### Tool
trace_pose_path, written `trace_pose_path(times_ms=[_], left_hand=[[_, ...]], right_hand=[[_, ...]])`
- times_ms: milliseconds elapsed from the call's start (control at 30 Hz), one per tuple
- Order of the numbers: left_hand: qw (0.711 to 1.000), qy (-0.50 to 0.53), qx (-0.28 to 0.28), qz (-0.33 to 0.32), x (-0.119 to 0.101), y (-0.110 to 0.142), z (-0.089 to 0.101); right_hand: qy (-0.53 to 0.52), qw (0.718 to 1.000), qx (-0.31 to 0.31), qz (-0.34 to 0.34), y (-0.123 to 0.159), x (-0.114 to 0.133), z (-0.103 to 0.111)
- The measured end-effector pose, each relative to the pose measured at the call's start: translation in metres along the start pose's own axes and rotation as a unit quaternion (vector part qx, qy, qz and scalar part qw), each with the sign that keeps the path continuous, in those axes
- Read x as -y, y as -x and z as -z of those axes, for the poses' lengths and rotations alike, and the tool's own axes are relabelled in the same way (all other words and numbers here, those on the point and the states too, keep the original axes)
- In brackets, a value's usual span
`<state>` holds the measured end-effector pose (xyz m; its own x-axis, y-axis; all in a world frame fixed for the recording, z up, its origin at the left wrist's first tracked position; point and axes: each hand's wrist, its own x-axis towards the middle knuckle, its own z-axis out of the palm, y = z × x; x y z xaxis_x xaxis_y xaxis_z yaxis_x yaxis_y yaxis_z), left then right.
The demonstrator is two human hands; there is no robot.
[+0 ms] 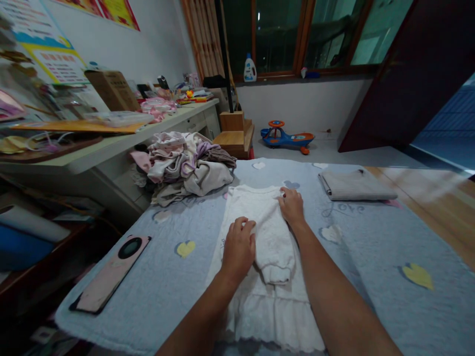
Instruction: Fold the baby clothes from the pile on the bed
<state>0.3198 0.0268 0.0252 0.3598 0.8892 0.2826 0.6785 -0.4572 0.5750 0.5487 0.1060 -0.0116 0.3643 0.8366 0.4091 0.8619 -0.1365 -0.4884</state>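
A small white dress (269, 301) with a ruffled hem lies on the light blue bedcover, its neckline away from me. One sleeve (274, 247) is folded inward across the front, cuff towards me. My left hand (240, 247) rests on the dress left of that sleeve, with fingers loosely bent and apart. At the upper right shoulder edge, my right hand (291, 205) has its thumb and fingers closed on the fabric. Part of the dress is hidden under my hands and forearms.
Rumpled clothes (185, 165) are heaped at the bed's far left. A folded grey garment (356, 184) lies at the far right. A pink phone (113, 274) is near the left edge. Beyond the bed are a cluttered desk (111, 143), a wooden box (233, 136) and a blue ride-on toy (285, 138).
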Motion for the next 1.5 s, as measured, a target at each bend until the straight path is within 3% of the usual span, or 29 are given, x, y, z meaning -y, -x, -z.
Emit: trace_pose_path(times_ms=[133, 300, 467, 667, 767, 900, 1000, 1133, 1267, 1500], left_hand=[[0.991, -0.076, 0.107, -0.04, -0.001, 0.011, 0.005], [0.978, -0.116, 0.165, -0.044, 0.002, 0.022, 0.01], [0.972, -0.147, 0.173, -0.06, 0.002, 0.031, 0.019], [0.976, -0.105, 0.155, -0.115, 0.008, 0.045, 0.035], [0.972, -0.076, 0.15, -0.161, 0.01, 0.053, 0.04], [0.966, -0.036, 0.164, -0.194, 0.014, 0.061, 0.044], [0.975, -0.033, 0.143, -0.165, 0.019, 0.063, 0.045], [0.987, -0.088, 0.107, -0.078, 0.026, 0.063, 0.043], [0.985, -0.108, 0.124, -0.046, 0.027, 0.06, 0.044], [0.977, -0.141, 0.159, -0.02, 0.031, 0.043, 0.05]], right_hand=[[0.022, 0.997, 0.039, 0.069, 0.008, 0.024, 0.012], [0.106, 0.98, 0.119, 0.115, 0.028, 0.046, 0.008], [0.132, 0.978, 0.136, 0.086, 0.029, 0.047, 0.002], [0.112, 0.961, 0.235, 0.093, 0.022, 0.052, 0.027], [0.109, 0.964, 0.203, 0.132, 0.044, 0.061, 0.037], [0.125, 0.967, 0.174, 0.139, 0.09, 0.066, 0.031], [0.132, 0.963, 0.192, 0.133, 0.108, 0.061, 0.022], [0.128, 0.96, 0.216, 0.124, 0.105, 0.057, 0.021], [0.104, 0.956, 0.258, 0.092, 0.096, 0.065, 0.031], [0.091, 0.962, 0.22, 0.131, 0.111, 0.075, 0.022]])
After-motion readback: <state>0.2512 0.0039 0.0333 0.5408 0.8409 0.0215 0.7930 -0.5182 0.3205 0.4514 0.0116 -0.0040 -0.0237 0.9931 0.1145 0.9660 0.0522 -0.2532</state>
